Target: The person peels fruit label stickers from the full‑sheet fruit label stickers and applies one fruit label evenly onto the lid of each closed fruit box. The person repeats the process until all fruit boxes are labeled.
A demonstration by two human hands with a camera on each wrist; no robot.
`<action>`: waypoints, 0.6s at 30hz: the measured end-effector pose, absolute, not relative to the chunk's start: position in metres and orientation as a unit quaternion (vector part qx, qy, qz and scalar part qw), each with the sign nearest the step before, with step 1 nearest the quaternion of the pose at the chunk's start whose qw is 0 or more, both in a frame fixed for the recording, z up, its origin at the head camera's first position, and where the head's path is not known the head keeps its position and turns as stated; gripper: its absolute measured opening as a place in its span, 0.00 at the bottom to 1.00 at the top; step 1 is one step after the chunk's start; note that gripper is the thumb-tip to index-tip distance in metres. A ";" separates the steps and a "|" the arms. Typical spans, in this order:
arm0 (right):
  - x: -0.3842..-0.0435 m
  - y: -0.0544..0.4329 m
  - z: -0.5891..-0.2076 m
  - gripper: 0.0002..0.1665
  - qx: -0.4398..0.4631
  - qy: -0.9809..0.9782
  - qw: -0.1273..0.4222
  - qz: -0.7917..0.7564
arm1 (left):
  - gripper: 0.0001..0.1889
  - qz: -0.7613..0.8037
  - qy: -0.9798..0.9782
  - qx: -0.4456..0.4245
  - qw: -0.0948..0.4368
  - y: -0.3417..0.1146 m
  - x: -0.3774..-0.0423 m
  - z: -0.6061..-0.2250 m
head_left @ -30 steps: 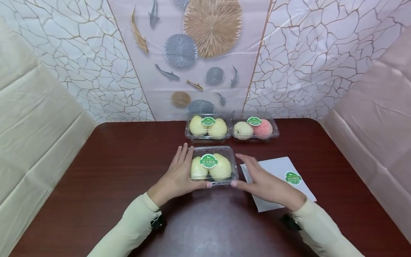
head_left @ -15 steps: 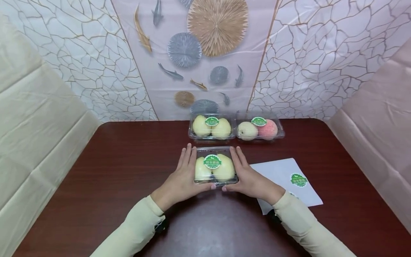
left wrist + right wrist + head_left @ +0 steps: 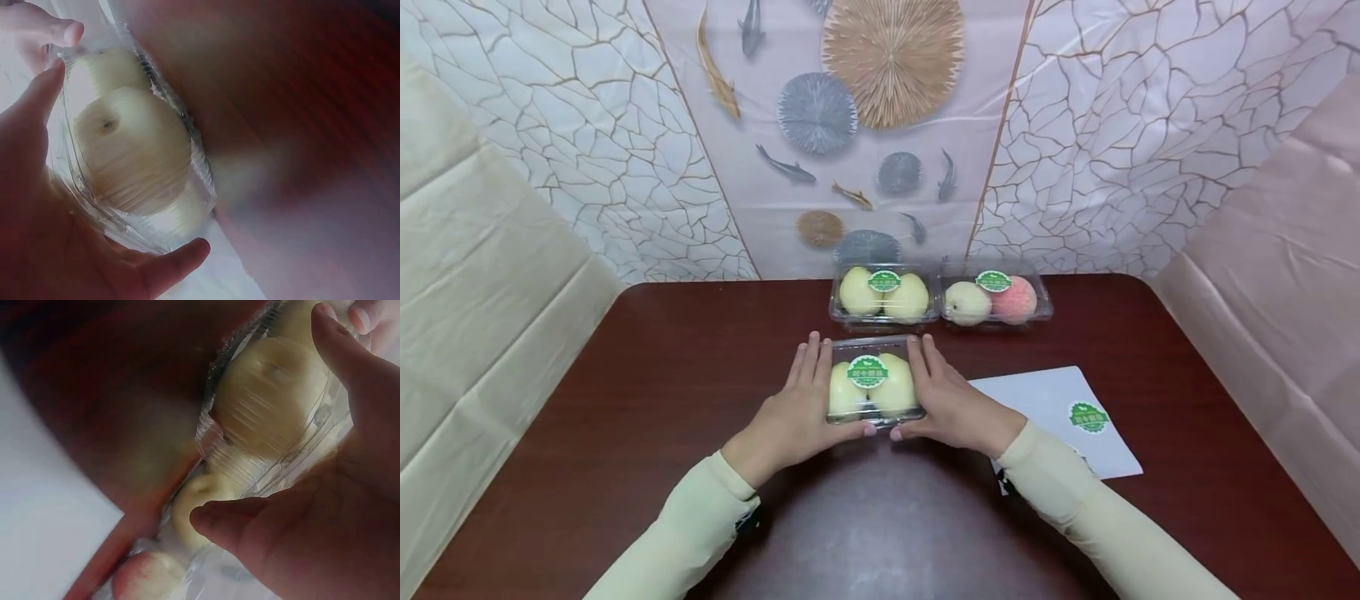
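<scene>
A clear plastic fruit box (image 3: 876,383) with two pale yellow-green fruits and a round green label lies between my hands. At its left end my left hand (image 3: 793,417) grips it, fingers along the side and thumb at the front edge. The opposite end is gripped by my right hand (image 3: 955,406) in the same way, the two thumbs almost meeting. In the left wrist view, the thumb and a finger frame the end of the fruit box (image 3: 134,150). The right wrist view shows its ribbed end wall (image 3: 269,406) between thumb and fingers.
Behind stand two more clear boxes: one with pale fruits (image 3: 884,296), one with a pale and a pinkish-red fruit (image 3: 996,302). A white sheet (image 3: 1037,396) bearing a green label (image 3: 1088,417) lies to the right, partly under the right forearm. Fabric walls surround the dark red-brown table (image 3: 662,400).
My right hand has come in from the right and taken hold of the fruit box's right end. The box and both hands have then shifted slightly left.
</scene>
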State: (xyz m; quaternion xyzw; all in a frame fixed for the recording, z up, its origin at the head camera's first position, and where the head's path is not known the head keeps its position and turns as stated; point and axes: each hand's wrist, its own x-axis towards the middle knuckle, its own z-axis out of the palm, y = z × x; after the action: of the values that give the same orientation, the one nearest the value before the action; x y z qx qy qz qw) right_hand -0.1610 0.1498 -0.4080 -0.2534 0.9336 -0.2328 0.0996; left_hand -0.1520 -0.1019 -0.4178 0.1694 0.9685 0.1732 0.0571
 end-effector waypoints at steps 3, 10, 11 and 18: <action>-0.167 0.138 -0.407 0.76 -0.268 0.930 0.098 -0.231 | 0.72 0.169 0.971 0.163 0.054 -0.114 -0.154 -0.416; -0.177 0.111 -0.415 0.77 -0.249 0.898 0.159 -0.325 | 0.75 0.157 0.974 0.157 0.052 -0.149 -0.160 -0.418; -0.179 0.106 -0.416 0.78 -0.243 0.892 0.162 -0.345 | 0.75 0.156 0.974 0.157 0.051 -0.155 -0.161 -0.418; -0.184 0.083 -0.415 0.65 -0.138 0.846 0.148 -0.493 | 0.71 0.186 0.972 0.140 0.030 -0.185 -0.169 -0.413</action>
State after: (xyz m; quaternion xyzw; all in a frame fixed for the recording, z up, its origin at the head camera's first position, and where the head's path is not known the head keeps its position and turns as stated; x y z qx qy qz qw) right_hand -0.1845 0.0828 -0.4149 -0.1384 0.8461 -0.4931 0.1480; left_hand -0.1692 -0.1852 -0.4133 0.1404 0.9720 0.1861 0.0300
